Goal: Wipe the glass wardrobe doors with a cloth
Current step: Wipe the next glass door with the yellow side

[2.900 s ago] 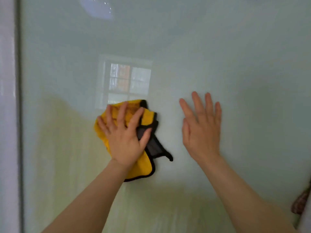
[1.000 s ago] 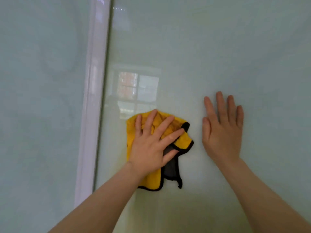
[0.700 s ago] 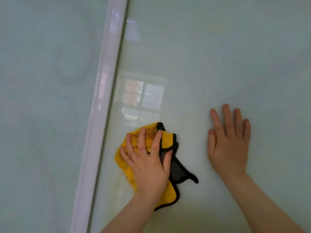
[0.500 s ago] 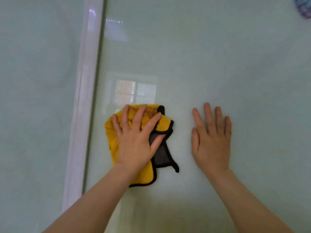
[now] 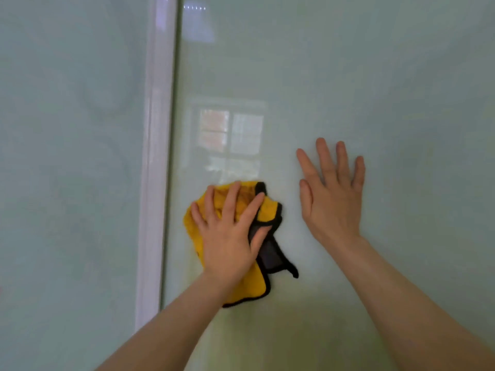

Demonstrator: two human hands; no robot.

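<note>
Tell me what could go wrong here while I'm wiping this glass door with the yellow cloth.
The bare right hand lies flat on the glass door, so it may leave fresh prints on the wiped pane. The left hand presses the yellow cloth bunched up, so its loose dark corner could trail and streak. The cloth sits close to the white frame strip, so the glass along that edge may get missed.

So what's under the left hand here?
The yellow cloth with black edging, pressed flat against the glass door by the left hand with spread fingers. The middle of the cloth and the glass behind it are covered.
</note>
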